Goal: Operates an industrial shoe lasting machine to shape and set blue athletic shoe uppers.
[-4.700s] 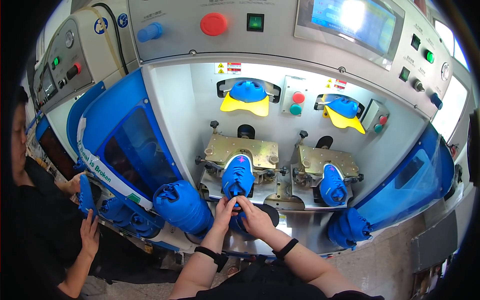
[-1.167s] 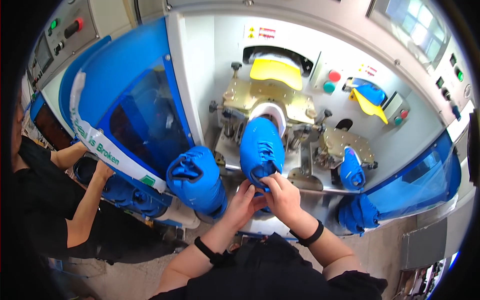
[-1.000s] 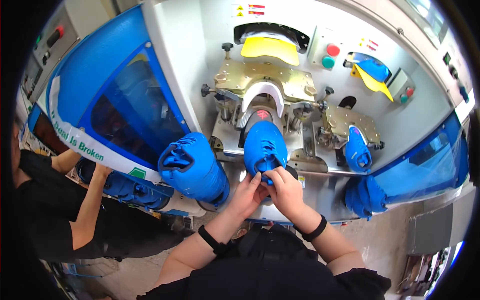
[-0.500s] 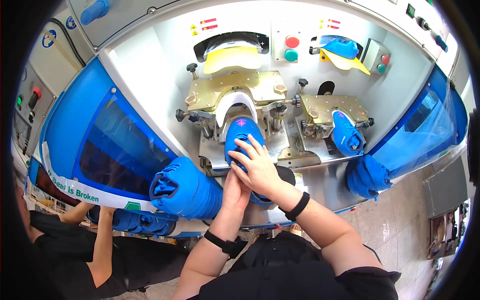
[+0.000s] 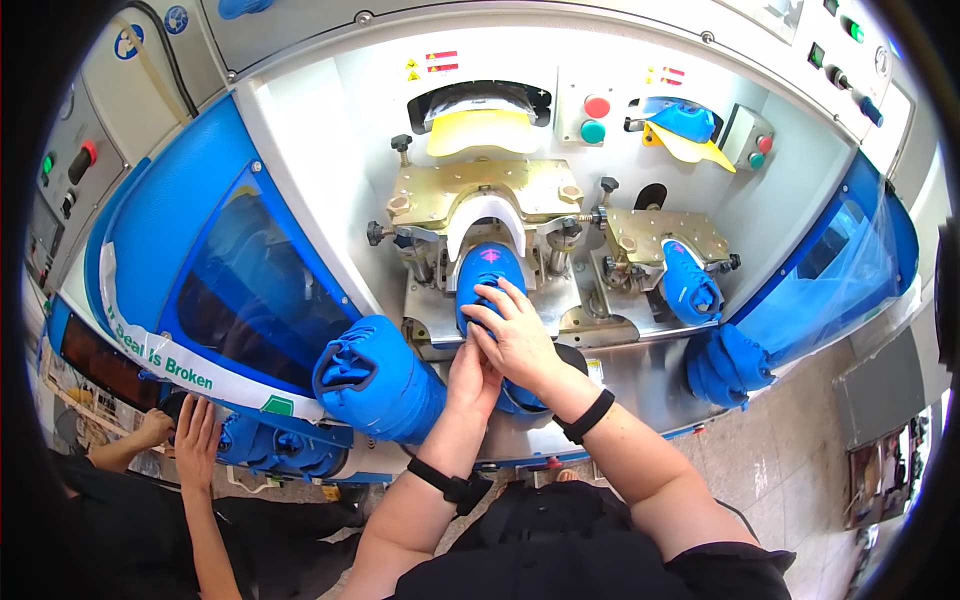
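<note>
The hands were together on a blue shoe [image 5: 490, 262], whose toe sat just in front of the left brass-coloured plate [image 5: 555, 178], at the opening of its white arched pad [image 5: 462, 225]. The right hand [image 5: 510, 330] lay over the laces with fingers spread; the left hand [image 5: 472, 378] was at the heel, partly covered, so I couldn't tell whether it gripped. Left and forward of that plate leaned a stack of nested blue shoes [image 5: 375, 380]. To its right, a second blue shoe [image 5: 690, 285] stood in another fixture [image 5: 675, 232]. Behind it hung a yellow flap [image 5: 480, 135].
</note>
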{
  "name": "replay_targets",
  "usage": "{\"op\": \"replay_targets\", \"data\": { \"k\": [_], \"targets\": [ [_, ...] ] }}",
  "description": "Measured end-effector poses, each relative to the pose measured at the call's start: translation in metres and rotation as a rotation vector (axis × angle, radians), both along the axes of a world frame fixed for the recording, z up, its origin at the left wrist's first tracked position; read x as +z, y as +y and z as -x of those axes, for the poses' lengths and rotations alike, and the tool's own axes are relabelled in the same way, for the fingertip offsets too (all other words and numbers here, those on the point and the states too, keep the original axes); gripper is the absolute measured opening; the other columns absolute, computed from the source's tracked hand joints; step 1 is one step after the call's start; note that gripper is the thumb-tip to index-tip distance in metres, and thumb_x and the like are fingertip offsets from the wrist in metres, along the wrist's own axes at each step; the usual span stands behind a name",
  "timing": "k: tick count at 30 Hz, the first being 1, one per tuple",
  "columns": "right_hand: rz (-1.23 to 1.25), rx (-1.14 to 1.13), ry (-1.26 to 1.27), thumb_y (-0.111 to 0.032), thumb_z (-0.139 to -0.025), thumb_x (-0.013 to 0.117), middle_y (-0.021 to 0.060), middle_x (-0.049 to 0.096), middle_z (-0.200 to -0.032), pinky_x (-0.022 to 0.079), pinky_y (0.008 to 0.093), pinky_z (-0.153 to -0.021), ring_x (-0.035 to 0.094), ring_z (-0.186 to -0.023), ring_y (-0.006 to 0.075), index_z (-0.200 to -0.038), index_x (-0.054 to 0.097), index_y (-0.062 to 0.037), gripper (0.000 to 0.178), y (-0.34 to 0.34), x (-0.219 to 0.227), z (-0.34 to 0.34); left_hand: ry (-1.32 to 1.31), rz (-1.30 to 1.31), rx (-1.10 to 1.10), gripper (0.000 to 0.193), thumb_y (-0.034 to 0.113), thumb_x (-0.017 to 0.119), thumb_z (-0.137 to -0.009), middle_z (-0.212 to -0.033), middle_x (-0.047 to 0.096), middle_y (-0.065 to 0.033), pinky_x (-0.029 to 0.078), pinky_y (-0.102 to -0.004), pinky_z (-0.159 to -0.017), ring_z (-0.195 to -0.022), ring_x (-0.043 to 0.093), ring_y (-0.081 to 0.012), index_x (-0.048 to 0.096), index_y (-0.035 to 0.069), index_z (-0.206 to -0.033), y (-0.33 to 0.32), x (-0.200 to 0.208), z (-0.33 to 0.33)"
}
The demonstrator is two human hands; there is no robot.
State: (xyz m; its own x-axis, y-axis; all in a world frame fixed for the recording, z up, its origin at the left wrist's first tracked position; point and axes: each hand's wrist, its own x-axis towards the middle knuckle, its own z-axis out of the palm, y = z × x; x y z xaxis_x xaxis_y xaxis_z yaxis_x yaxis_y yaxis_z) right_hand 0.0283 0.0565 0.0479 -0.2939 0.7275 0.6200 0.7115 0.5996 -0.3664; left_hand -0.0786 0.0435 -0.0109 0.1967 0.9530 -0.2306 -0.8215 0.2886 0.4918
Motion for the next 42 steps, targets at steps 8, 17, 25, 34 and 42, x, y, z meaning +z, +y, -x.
{"op": "replay_targets", "data": {
  "k": [8, 17, 25, 34, 42],
  "targets": [
    [-0.025, -0.015, -0.007, -0.024, -0.088, 0.063, 0.0081, 0.053, -0.129, 0.041, 0.0480, -0.100, 0.041, -0.129, 0.0360, -0.113, 0.065, -0.0164, 0.026, -0.001, -0.002, 0.003, 0.034, 0.031, -0.028, 0.043, 0.040, 0.042, -0.103, -0.124, 0.057, -0.0033, 0.053, -0.0323, -0.090, -0.109, 0.060, -0.0145, 0.045, 0.013, -0.137, 0.005, -0.005, 0.004],
    [-0.021, -0.023, -0.043, -0.026, -0.088, 0.063, 0.0072, 0.053, -0.129, 0.040, 0.0475, -0.101, 0.043, -0.128, 0.0350, -0.115, 0.064, -0.0179, 0.028, 0.000, 0.000, -0.001, 0.004, 0.095, 0.019, 0.043, 0.039, 0.050, -0.100, -0.115, 0.061, -0.0034, 0.055, -0.0321, -0.084, -0.100, 0.064, -0.0142, 0.049, 0.009, -0.131, 0.002, -0.004, -0.001],
    [0.036, -0.030, -0.127, -0.034, -0.087, 0.063, 0.0098, 0.053, -0.130, 0.038, 0.0491, -0.102, 0.045, -0.127, 0.0338, -0.120, 0.060, -0.0165, 0.037, 0.000, 0.011, -0.004, -0.024, 0.110, 0.072, 0.043, 0.038, 0.053, -0.099, -0.115, 0.061, -0.0049, 0.055, -0.0334, -0.084, -0.100, 0.064, -0.0160, 0.050, 0.007, -0.128, 0.000, -0.005, -0.003],
    [0.160, -0.001, -0.116, -0.040, -0.088, 0.063, 0.0204, 0.046, -0.141, 0.034, 0.0454, -0.111, 0.038, -0.137, 0.0369, -0.136, 0.046, 0.0016, 0.066, 0.017, 0.000, -0.010, 0.104, 0.211, 0.105, 0.041, 0.042, 0.050, -0.099, -0.111, 0.061, -0.0054, 0.054, -0.0356, -0.086, -0.101, 0.063, -0.0177, 0.053, 0.007, -0.122, -0.003, -0.006, -0.006],
    [0.189, 0.024, -0.170, -0.043, -0.088, 0.062, 0.0205, 0.044, -0.144, 0.032, 0.0434, -0.112, 0.035, -0.139, 0.0367, -0.138, 0.042, 0.0036, 0.072, 0.014, 0.002, -0.017, 0.110, 0.127, 0.145, 0.035, 0.042, 0.049, -0.099, -0.096, 0.063, 0.0006, 0.054, -0.0302, -0.081, -0.088, 0.063, -0.0113, 0.056, 0.009, -0.108, -0.008, -0.020, -0.008]
  ]
}}
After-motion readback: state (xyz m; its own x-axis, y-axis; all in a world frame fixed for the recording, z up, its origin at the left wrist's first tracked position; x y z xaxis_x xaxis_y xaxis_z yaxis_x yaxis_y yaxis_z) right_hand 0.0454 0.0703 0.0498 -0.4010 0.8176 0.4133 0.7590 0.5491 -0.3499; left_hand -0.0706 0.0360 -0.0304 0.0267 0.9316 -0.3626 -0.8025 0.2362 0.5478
